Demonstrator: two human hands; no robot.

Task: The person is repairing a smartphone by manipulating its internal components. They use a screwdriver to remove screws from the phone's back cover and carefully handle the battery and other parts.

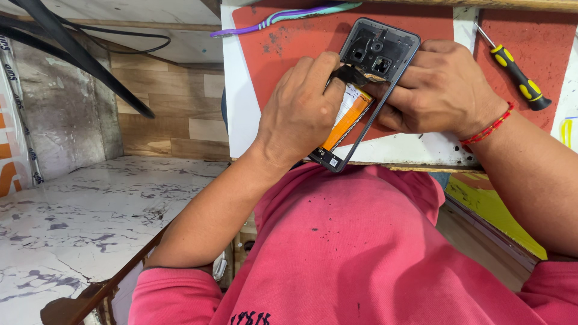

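An opened smartphone with its back cover off lies tilted over the front edge of a red and white worktop. Its dark frame and camera cut-outs show at the top, and an orange and white battery sits in the middle. My left hand covers the phone's lower half, with thumb and fingers pinching a dark flap of film above the battery. My right hand, with a red thread bracelet at the wrist, grips the phone's right edge and steadies it.
A yellow and black screwdriver lies on the worktop at the right. A purple and teal toothbrush rests at the worktop's back edge. Black cables hang at the upper left over a marbled floor. My pink shirt fills the foreground.
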